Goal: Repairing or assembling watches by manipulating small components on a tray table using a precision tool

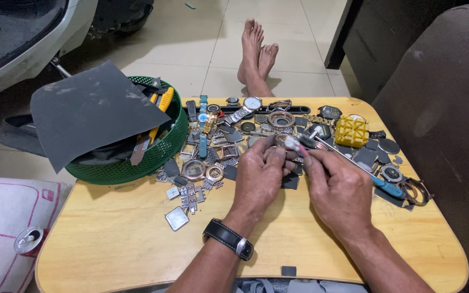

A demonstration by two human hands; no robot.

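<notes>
Fingers of the left hand pinch a small round watch part steady, just left of the yellow block, while the right hand grips a pale tool against it.

Desk: basket at far left corner, sheet laid over it. Watch parts spread right of basket, block toward far right. Can left of desk.

Pale tiled floor, low wooden table, brown armchair alongside.
</notes>
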